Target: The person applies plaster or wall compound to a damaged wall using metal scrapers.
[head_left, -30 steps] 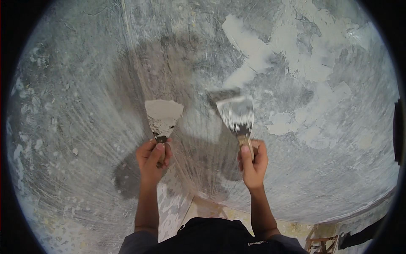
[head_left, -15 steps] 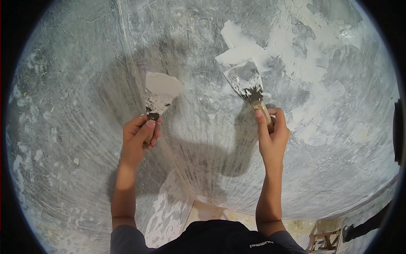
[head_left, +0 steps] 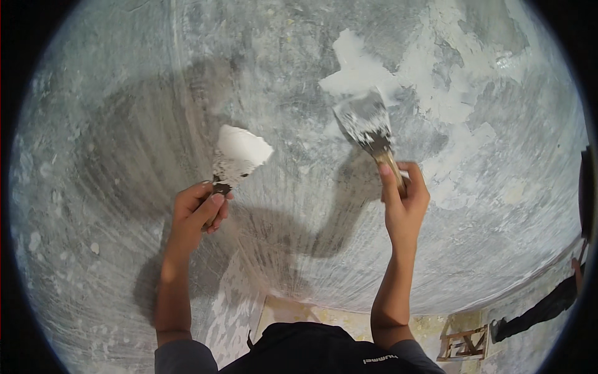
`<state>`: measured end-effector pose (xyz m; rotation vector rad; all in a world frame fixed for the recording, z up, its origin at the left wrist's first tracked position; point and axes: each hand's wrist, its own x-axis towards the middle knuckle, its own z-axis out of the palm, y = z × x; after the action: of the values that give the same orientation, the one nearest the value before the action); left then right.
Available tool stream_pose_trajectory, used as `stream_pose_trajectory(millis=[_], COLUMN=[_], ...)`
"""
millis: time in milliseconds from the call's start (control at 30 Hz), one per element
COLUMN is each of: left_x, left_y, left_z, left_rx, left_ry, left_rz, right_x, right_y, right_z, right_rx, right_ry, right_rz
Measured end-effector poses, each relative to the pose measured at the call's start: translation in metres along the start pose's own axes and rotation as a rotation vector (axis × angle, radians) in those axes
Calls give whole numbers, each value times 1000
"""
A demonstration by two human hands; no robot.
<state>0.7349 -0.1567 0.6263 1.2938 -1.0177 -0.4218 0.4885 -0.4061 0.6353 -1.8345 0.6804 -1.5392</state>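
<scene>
My left hand [head_left: 200, 215] grips the short handle of a putty knife [head_left: 229, 167], blade pointing up. A thick heap of white filler [head_left: 244, 149] covers the upper part of that blade. In my right hand [head_left: 406, 202] is a second putty knife [head_left: 374, 134] with a wooden handle, its grey blade smeared with filler residue. This blade's tip lies just below a fresh white patch of filler [head_left: 356, 70] on the grey wall [head_left: 293, 187]; whether it touches the wall I cannot tell. My thumb lies along its handle.
More white filler [head_left: 448, 100] spreads unevenly over the wall's upper right. A wooden step stand [head_left: 464, 344] is on the yellowish, stained floor [head_left: 355, 319] at lower right. Beside it shows another person's dark-trousered leg [head_left: 539, 311]. A dark object [head_left: 585, 193] hangs at the right rim.
My left hand and its loaded knife have moved down, and the filler now looks brighter. My right hand has shifted only slightly. More of the other person shows at lower right.
</scene>
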Motion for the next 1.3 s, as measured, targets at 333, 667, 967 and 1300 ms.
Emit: stream_pose_trajectory(millis=[333,667,967,1300], left_x=[-41,-71,-73,-103], left_y=[-45,-73,-86,-106], left_z=[66,215,211,194], left_rx=[-288,-428,-426,-323], left_ry=[-177,244,384,529], left_rz=[-40,60,-117,-249], right_x=[-96,-152,-149,-103], right_y=[37,36,70,75], right_z=[-19,-1,-12,-57], right_rx=[587,776,758,1025], right_ry=[-93,-334,-602,-200], right_rz=[201,409,473,326])
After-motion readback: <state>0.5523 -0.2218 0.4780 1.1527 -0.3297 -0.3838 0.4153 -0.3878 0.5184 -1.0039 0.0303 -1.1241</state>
